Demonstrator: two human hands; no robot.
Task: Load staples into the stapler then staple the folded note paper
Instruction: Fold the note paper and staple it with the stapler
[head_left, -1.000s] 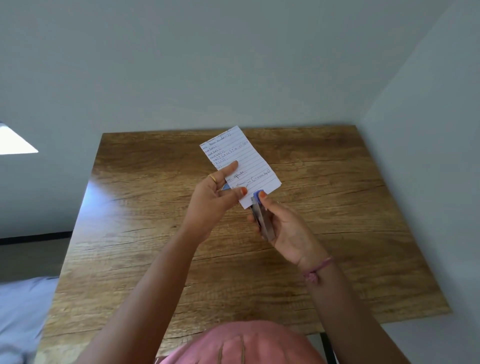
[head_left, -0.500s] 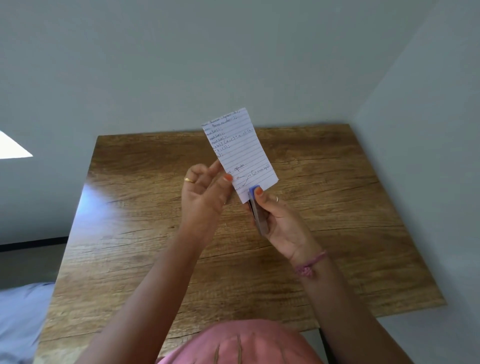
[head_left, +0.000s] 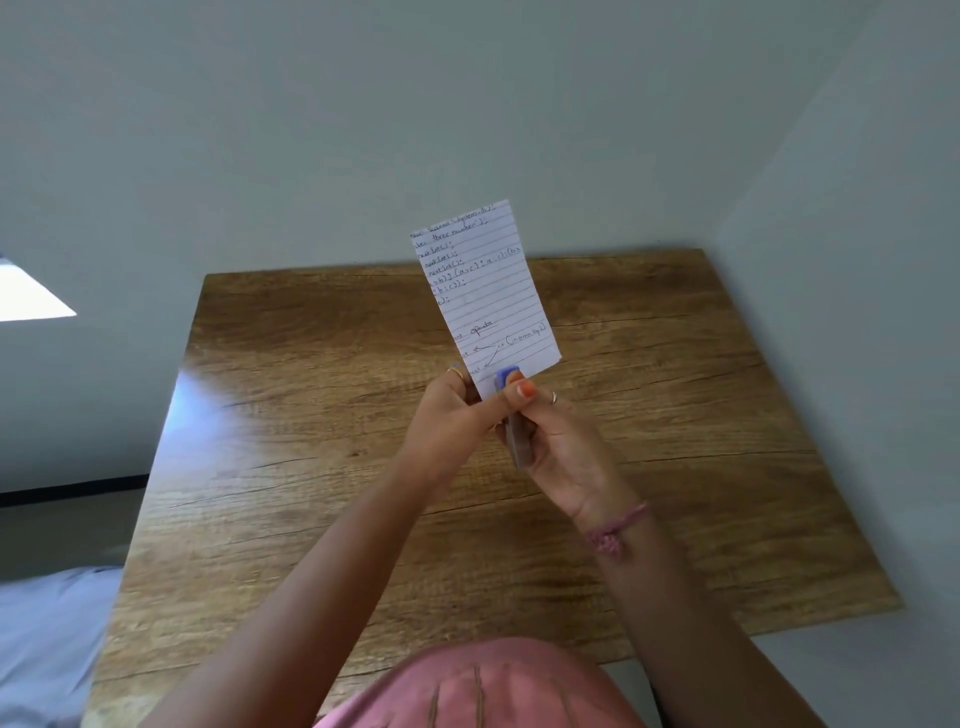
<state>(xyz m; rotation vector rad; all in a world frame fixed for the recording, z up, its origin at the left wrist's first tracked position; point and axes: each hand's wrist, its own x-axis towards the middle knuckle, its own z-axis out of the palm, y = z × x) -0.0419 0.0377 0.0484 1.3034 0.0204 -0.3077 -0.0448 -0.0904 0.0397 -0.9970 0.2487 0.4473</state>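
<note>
Pale grey-green walls meet in a corner behind a wood-grain counter (head_left: 322, 467), and a patch of bright light sits on the wall at nine o'clock. Above the middle of the counter, clear of its surface, a person holds up the folded note paper (head_left: 485, 291), a lined slip with handwriting, standing almost upright with its top toward twelve o'clock. The left hand (head_left: 457, 421) pinches the paper's lower left corner, its fingers curled behind the sheet. The right hand (head_left: 558, 441), at about four o'clock from the paper, grips the stapler (head_left: 517, 426) with its fingers wrapped round the body; the thumb, with an orange nail, presses near the blue tip. That blue tip sits over the paper's bottom edge, touching it. A pink braided band (head_left: 615, 530) circles the right wrist.
</note>
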